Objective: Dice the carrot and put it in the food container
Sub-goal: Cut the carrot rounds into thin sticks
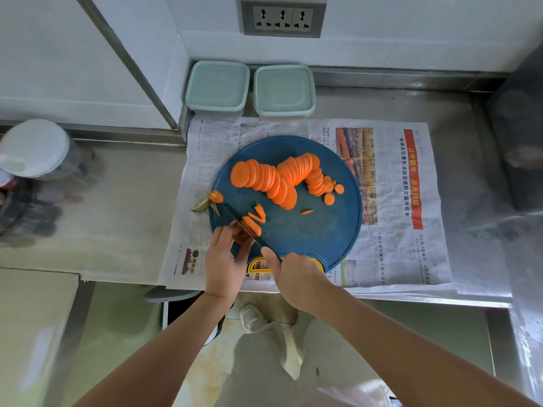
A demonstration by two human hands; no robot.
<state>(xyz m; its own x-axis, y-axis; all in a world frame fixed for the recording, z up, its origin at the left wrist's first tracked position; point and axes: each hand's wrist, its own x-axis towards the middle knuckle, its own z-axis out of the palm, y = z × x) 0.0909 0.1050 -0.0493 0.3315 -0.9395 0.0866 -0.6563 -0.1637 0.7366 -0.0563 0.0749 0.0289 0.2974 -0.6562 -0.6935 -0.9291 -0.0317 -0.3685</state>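
Left hand: your left hand (224, 257) curls its fingers on a small stack (252, 225) of carrot rounds at the near left of the board (311, 239), holding it down.
Right hand: your right hand (296, 277) grips the knife (238, 222) by the handle, with the forefinger laid along the blade's back. The blade runs away to the left and lies across the stack.
Carrot: most of it lies as slices (276, 177) in a long fanned heap across the middle of the board. A few loose rounds lie at its right end and one sliver lies apart.
Stub: the leafy stub (215, 197) sits at the board's left rim.
Containers: a box (217, 88) and a second box (284, 91) stand side by side beyond the board, both lidded.
In the way: the heap lies between your hands and both boxes.
Under it: the paper (396, 254) is spread under the board on the steel tabletop (117, 207).
Around: a capped jar (35, 148) stands far left, and there is a socket (282, 17) on the wall.
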